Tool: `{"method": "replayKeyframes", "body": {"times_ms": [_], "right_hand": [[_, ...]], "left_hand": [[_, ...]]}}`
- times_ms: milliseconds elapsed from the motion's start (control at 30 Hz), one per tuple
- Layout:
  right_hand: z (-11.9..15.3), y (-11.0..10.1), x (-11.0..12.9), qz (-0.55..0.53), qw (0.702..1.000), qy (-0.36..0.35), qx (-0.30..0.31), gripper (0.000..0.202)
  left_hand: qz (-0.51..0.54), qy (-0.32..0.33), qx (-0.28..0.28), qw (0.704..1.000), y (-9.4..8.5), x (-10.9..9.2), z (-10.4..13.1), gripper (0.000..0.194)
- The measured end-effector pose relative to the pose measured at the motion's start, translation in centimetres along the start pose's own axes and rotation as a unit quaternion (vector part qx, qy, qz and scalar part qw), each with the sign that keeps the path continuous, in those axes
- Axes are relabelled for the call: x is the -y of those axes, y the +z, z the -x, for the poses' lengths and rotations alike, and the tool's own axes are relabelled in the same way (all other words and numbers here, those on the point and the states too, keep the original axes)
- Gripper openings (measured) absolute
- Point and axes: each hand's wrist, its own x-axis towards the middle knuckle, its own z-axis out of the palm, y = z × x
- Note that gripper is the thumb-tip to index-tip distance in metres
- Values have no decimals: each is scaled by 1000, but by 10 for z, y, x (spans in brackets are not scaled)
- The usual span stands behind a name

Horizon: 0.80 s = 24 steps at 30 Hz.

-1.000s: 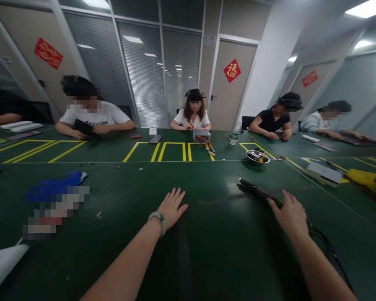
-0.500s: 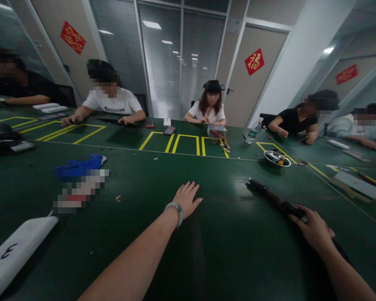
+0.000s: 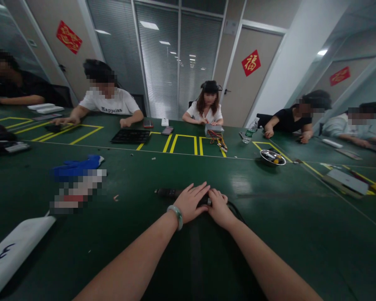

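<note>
My right grip [image 3: 219, 209] curls round the corded end of the black tool [image 3: 169, 192] on the desk [image 3: 128, 259]; my left grip [image 3: 191, 203] lies flat and open over its body. Left of the tool, a white case [image 3: 21, 246] reads "3"; beyond, a red sign [image 3: 251, 63] reads "福".

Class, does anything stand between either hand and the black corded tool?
Nothing visible does: the left hand lies over the black tool, and the right hand curls over its cord end. Their undersides are hidden.
</note>
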Motion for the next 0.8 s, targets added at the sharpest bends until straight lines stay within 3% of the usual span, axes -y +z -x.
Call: {"method": "replayKeyframes", "body": {"times_ms": [100, 167, 233, 333, 500, 633, 800], "right_hand": [[5, -5, 4, -33, 999, -32, 4, 72], [18, -16, -2, -23, 999, -31, -29, 79], [37, -27, -10, 13, 996, 4, -84, 73], [65, -40, -24, 66, 988, 63, -127, 45], [79, -44, -38, 70, 993, 56, -78, 16], [71, -46, -41, 36, 996, 53, -62, 14], [64, -53, -44, -33, 999, -9, -41, 12]], "left_hand": [[-3, -39, 27, 999, 2, 7, 0, 83], [-2, -57, 43, 997, 3, 9, -1, 84], [1, -67, 51, 996, 3, 8, -3, 75], [15, -85, 52, 995, 1, 4, -4, 60], [36, -98, 67, 992, -7, 0, -4, 51], [60, -87, 101, 989, -20, 11, 0, 46], [76, -89, 145, 983, -35, 27, 7, 39]]}}
